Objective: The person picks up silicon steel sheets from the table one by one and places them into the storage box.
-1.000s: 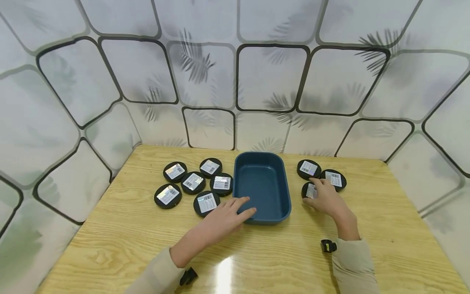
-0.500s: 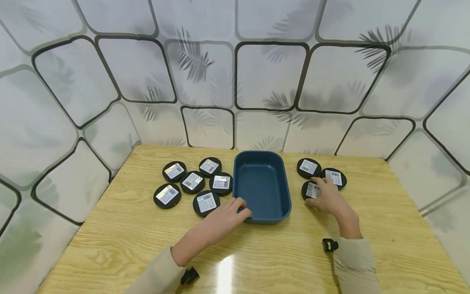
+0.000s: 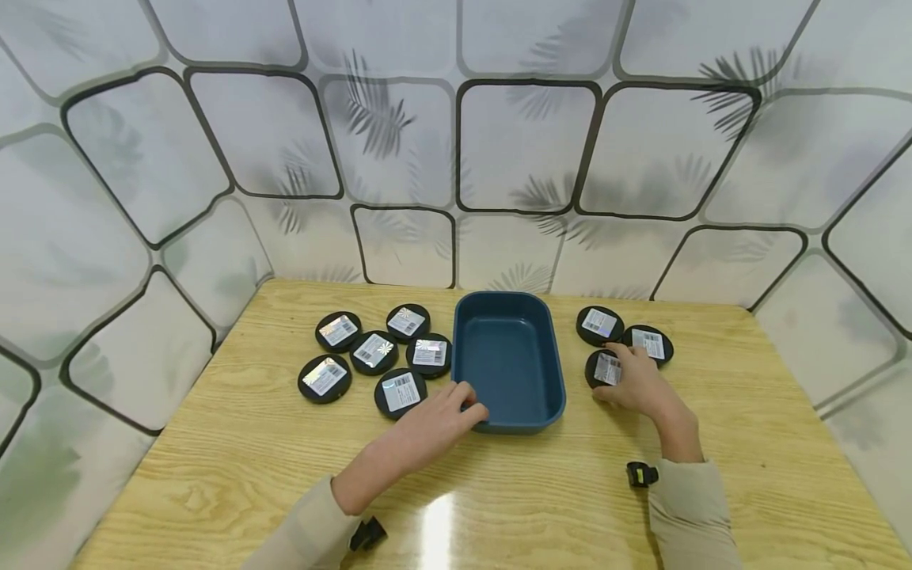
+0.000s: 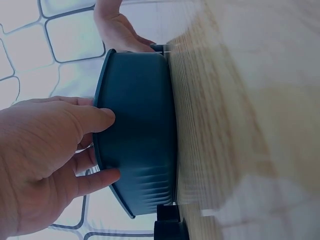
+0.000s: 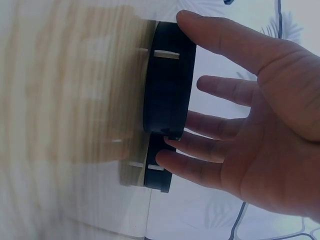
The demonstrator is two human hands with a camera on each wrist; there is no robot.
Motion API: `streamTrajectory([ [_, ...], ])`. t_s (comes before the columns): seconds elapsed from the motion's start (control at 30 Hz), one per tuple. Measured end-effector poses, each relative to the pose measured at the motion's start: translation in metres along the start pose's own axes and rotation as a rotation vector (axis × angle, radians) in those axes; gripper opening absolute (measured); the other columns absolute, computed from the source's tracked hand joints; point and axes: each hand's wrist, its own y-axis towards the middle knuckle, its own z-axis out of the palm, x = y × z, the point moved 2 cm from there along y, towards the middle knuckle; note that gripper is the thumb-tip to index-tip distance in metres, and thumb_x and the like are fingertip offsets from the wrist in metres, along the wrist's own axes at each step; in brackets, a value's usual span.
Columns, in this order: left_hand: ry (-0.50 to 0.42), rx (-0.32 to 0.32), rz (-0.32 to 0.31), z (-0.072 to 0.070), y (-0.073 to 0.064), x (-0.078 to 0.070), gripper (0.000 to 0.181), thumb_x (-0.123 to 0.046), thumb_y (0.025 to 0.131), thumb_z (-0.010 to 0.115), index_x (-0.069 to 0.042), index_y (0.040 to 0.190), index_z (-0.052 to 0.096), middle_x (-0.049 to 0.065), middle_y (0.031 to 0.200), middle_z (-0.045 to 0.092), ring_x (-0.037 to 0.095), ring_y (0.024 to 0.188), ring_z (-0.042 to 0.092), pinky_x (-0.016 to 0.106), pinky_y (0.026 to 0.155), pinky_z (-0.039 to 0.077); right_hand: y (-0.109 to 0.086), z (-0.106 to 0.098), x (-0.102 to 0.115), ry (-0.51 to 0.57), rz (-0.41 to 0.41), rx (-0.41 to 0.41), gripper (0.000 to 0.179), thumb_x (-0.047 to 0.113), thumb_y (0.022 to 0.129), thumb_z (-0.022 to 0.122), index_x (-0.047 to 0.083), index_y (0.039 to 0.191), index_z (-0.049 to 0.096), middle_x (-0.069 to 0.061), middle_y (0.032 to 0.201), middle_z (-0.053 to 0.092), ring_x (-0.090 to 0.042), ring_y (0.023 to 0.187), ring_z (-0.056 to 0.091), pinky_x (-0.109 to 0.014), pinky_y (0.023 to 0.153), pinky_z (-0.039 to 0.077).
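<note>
My left hand point(image 3: 438, 419) grips the near left rim of a dark blue rectangular tub point(image 3: 509, 364); in the left wrist view the thumb lies on its outer wall and other fingers go over the rim. My right hand point(image 3: 639, 382) spans a flat, round black case point(image 3: 604, 370) with a white barcode label, lying on the table right of the tub. In the right wrist view the thumb touches one edge of this case point(image 5: 170, 82) and fingers reach its opposite edge. Two similar cases, one farther back point(image 3: 599, 325) and one to its right point(image 3: 648, 345), lie close by.
Several more round black labelled cases point(image 3: 374, 352) lie left of the tub, the nearest point(image 3: 400, 394) by my left hand. The wooden table point(image 3: 527, 499) ends at a patterned wall point(image 3: 527, 150) behind and at both sides.
My left fingers, spread over the tub's corner before, have curled down onto its rim. My right hand has shifted very slightly right, staying around the same case.
</note>
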Motion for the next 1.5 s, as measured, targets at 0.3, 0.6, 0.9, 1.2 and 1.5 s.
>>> streamTrajectory([
  [0.3, -0.024, 0.012, -0.018, 0.0011, -0.0016, 0.0012, 0.022, 0.002, 0.096, 0.056, -0.014, 0.111, 0.058, 0.004, 0.100, 0.047, 0.016, 0.085, 0.044, 0.027, 0.072, 0.044, -0.0001, -0.0003, -0.0008, 0.007, 0.000, -0.001, 0.087, 0.024, 0.080, 0.083, -0.013, 0.143, 0.036, -0.046, 0.134, 0.035, -0.062, 0.122, 0.039, -0.069, 0.097, 0.037],
  [0.6, -0.029, 0.017, -0.016, 0.0001, -0.0017, 0.0013, 0.023, 0.003, 0.096, 0.057, -0.014, 0.112, 0.058, 0.005, 0.103, 0.048, 0.016, 0.086, 0.045, 0.027, 0.074, 0.045, -0.0024, -0.0015, -0.0016, 0.031, 0.012, 0.006, 0.086, 0.024, 0.081, 0.082, -0.016, 0.141, 0.035, -0.047, 0.135, 0.034, -0.060, 0.123, 0.038, -0.067, 0.099, 0.036],
  [0.9, -0.030, 0.016, -0.014, -0.0024, -0.0014, 0.0012, 0.025, 0.004, 0.096, 0.058, -0.014, 0.112, 0.059, 0.006, 0.104, 0.049, 0.017, 0.087, 0.046, 0.028, 0.075, 0.045, -0.0012, -0.0035, 0.0001, 0.038, 0.016, -0.002, 0.088, 0.024, 0.078, 0.084, -0.018, 0.140, 0.036, -0.046, 0.134, 0.037, -0.058, 0.124, 0.040, -0.066, 0.101, 0.036],
  [1.2, -0.023, -0.005, 0.003, -0.0001, -0.0021, 0.0015, 0.025, 0.004, 0.096, 0.058, -0.015, 0.112, 0.059, 0.005, 0.105, 0.050, 0.017, 0.088, 0.048, 0.028, 0.076, 0.046, -0.0003, -0.0035, -0.0012, 0.046, 0.024, -0.010, 0.088, 0.024, 0.077, 0.085, -0.018, 0.138, 0.039, -0.044, 0.132, 0.040, -0.056, 0.121, 0.043, -0.064, 0.101, 0.037],
  [1.5, -0.026, 0.001, -0.001, -0.0013, -0.0019, 0.0011, 0.023, 0.003, 0.097, 0.057, -0.015, 0.112, 0.059, 0.005, 0.104, 0.051, 0.017, 0.088, 0.048, 0.028, 0.076, 0.046, 0.0013, -0.0023, -0.0032, 0.055, 0.032, -0.016, 0.086, 0.025, 0.077, 0.084, -0.018, 0.137, 0.040, -0.043, 0.132, 0.040, -0.055, 0.120, 0.043, -0.064, 0.100, 0.037],
])
